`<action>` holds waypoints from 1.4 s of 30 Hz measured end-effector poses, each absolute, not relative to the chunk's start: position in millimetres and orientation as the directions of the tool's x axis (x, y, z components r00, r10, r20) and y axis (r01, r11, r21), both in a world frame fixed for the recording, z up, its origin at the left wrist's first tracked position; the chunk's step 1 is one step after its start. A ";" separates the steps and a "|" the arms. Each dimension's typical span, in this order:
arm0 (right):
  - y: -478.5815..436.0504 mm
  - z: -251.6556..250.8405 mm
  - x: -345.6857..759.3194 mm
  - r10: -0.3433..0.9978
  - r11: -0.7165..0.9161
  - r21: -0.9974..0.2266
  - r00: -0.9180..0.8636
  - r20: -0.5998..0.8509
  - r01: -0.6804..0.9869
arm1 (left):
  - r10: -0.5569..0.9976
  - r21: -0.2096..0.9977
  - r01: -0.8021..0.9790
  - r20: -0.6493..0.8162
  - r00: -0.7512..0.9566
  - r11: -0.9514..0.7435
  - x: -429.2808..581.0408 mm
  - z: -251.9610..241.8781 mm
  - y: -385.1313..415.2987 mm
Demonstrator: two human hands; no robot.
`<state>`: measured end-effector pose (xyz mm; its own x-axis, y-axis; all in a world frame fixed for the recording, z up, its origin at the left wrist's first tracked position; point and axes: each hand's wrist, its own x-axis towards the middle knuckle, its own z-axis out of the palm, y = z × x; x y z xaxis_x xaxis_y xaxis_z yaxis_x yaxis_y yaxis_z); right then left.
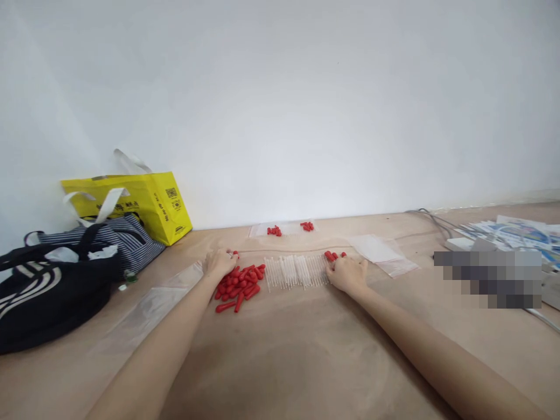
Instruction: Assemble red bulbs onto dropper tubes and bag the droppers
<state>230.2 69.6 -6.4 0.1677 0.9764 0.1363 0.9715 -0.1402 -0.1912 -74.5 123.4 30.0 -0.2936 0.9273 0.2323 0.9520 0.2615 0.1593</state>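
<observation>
Bare forearms reach across the table [284,361]. At their ends, the left hand [221,263] rests fingers-down on the far edge of a pile of red caps [238,286]; whether it pinches one cannot be told. Next, the right hand [349,274] lies at the right end of a row of clear tubes [296,271], fingertips by a few loose caps [333,255], its grip hidden too. A light touch seems wise, so as not to scatter the row. Bags [87,245] sit far left.
</observation>
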 end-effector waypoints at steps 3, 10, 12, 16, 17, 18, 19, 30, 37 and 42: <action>70.8 -6.4 229.8 0.978 -0.137 -0.196 0.164 0.127 0.971 | 0.933 0.150 0.943 0.167 -0.319 0.296 -76.3 24.0 144.6; 70.5 -5.1 228.3 0.977 -0.121 -0.218 0.155 0.146 0.968 | 0.936 0.212 0.940 0.178 -0.304 0.265 -69.7 21.6 162.7; 69.6 -4.9 228.0 0.974 -0.116 -0.226 0.155 0.167 0.967 | 0.937 0.270 0.939 0.219 -0.274 0.211 -64.2 25.0 162.9; 66.5 -10.8 227.5 0.952 -0.044 -0.259 0.119 0.282 0.965 | 0.919 0.403 0.915 0.362 -0.156 -0.004 -39.8 28.4 141.0; 65.2 -13.8 227.5 0.941 0.007 -0.278 0.088 0.326 0.960 | 0.911 0.430 0.900 0.396 -0.117 -0.071 -31.8 27.7 128.9; 63.6 -17.1 227.5 0.926 0.074 -0.302 0.047 0.375 0.950 | 0.902 0.451 0.882 0.424 -0.078 -0.136 -23.9 26.5 114.4; 61.7 -20.5 227.5 0.904 0.154 -0.328 0.001 0.427 0.932 | 0.895 0.466 0.863 0.444 -0.035 -0.197 -16.5 25.1 98.2; 38.0 -38.3 219.1 0.717 0.590 -0.388 -0.238 0.655 0.708 | 0.569 0.310 0.562 0.732 0.373 -0.767 -0.9 -4.2 18.3; 17.5 -37.7 220.9 0.687 0.649 -0.217 -0.440 0.578 0.729 | 0.693 0.436 0.566 0.608 0.388 -0.700 -2.0 -7.9 24.0; 16.5 -37.5 222.4 0.715 0.641 -0.263 -0.438 0.545 0.721 | 0.790 0.590 0.527 0.495 0.361 -0.611 -3.2 -12.3 29.4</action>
<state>222.4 16.5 -37.5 -0.4376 0.7153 0.5448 0.7209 0.6412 -0.2630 -3.2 29.4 -12.3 0.3615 0.7901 0.4951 0.5273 -0.6112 0.5903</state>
